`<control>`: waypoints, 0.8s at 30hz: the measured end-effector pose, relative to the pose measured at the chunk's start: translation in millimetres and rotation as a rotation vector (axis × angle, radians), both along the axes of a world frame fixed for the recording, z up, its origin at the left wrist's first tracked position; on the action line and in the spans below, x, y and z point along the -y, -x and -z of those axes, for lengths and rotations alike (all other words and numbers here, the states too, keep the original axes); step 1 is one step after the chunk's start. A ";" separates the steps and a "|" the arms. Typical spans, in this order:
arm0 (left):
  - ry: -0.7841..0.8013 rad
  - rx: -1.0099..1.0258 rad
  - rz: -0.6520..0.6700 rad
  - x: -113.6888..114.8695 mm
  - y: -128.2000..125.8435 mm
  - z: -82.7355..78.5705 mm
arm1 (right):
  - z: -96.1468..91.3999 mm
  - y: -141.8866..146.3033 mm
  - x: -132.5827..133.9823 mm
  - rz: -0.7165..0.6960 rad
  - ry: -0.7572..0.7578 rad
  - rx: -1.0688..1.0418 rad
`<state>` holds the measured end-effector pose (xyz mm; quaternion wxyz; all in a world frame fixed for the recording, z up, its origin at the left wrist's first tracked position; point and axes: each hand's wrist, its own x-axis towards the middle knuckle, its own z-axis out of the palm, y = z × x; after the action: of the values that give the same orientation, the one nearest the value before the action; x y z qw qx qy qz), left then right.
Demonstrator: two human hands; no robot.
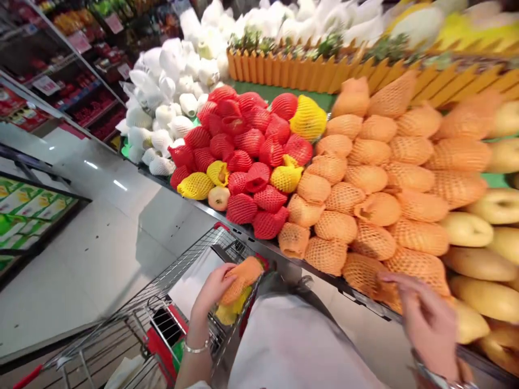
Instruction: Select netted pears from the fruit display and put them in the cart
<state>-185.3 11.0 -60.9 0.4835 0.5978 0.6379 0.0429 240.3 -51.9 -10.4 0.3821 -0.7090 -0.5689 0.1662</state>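
Note:
Over the shopping cart [203, 237], my left hand [214, 289] is wrapped round a fruit in an orange foam net [243, 278]. Just below it in the cart is something in a yellow net [233, 310], partly covered. At the front edge of the display, the fingers of my right hand [432, 319] close on the netting of an orange-netted fruit [363, 273]; my thumb is mostly hidden. The kind of fruit inside the nets does not show. Rows of other orange-netted fruit [336, 227] lie directly behind it.
Red-netted fruit [243, 208] and a few yellow-netted ones [194, 186] are piled left of the orange rows. Bare pale-yellow melons [466, 229] lie at right. White-wrapped produce [174, 102] and a small orange fence [279, 73] stand behind. A metal display edge [324, 278] runs between me and the fruit.

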 end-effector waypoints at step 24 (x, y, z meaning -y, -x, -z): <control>-0.575 0.617 0.032 0.0 -301.1 -14.7 | -58.3 -64.3 -8.7 -0.471 -0.482 0.277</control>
<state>115.8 11.0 -46.2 0.4659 0.6774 0.4159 0.3887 304.6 -43.3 47.9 0.4088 -0.4640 -0.7857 0.0129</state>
